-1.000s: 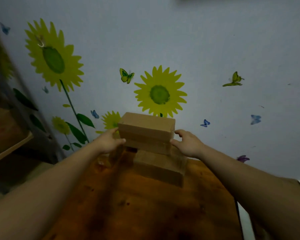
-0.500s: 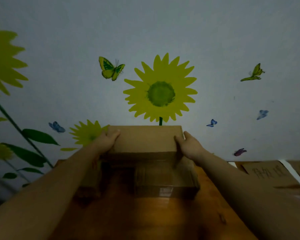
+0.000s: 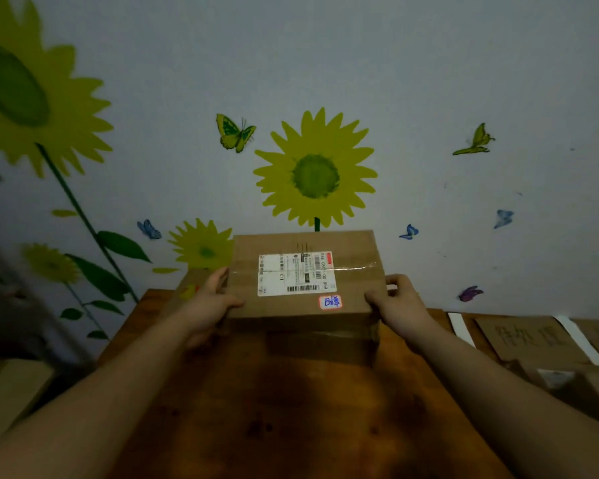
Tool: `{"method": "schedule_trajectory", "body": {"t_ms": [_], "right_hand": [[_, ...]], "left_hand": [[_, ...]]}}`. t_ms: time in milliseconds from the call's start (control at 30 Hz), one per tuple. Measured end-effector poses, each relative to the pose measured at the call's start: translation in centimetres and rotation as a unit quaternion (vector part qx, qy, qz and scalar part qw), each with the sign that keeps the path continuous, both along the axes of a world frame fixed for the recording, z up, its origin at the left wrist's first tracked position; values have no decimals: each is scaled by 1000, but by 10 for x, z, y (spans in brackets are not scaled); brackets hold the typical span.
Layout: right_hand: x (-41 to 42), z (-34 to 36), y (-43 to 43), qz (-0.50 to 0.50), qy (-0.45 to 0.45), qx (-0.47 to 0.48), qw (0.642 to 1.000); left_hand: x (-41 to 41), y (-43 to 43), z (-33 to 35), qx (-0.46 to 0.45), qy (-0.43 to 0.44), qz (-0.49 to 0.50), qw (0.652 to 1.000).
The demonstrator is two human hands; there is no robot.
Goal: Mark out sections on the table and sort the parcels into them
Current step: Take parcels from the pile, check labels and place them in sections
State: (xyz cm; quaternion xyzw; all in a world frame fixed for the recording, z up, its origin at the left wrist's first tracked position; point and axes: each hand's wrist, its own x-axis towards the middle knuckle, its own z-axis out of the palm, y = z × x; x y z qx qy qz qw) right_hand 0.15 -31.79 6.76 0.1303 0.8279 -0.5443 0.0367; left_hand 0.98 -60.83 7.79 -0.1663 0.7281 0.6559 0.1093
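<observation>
Gripping a cardboard parcel [image 3: 305, 243] from both sides, the left hand [image 3: 208, 302] clamps its 9 o'clock edge with the thumb laid on top. The right hand [image 3: 398, 305] clamps the 3 o'clock edge, fingers curled over the rim. The parcel sits at the far middle of the wooden table [image 3: 291, 409], close to the wall, its top tilted toward the camera. On that top are a white shipping label [image 3: 296, 273] and, at the label's 5 o'clock, a small red-bordered sticker [image 3: 330, 302] with blue handwriting.

Directly beneath lies a second box [image 3: 322, 344]; whether the parcel rests on it or hangs just above, I cannot tell. Another brown box [image 3: 187, 286] stands at the parcel's 9 o'clock, partly hidden by the left hand.

At 3 o'clock on the table lies a flat cardboard sign [image 3: 529, 337] with handwriting, flanked by two white tape strips [image 3: 462, 328]. A dim carton [image 3: 567, 385] sits at the sign's 6 o'clock. Sunflower and butterfly decals cover the wall [image 3: 464, 81] at 12 o'clock.
</observation>
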Motion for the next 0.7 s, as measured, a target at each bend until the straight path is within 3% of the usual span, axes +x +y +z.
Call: {"method": "schedule_trajectory", "body": {"t_ms": [200, 333, 700], "right_hand": [[47, 26, 53, 16, 99, -40, 994], [77, 51, 82, 8, 143, -71, 987], [147, 95, 105, -82, 243, -56, 965]], "left_hand": [[63, 53, 17, -39, 120, 50, 991], [98, 86, 39, -7, 179, 72, 981], [125, 116, 76, 72, 235, 3, 969]]}}
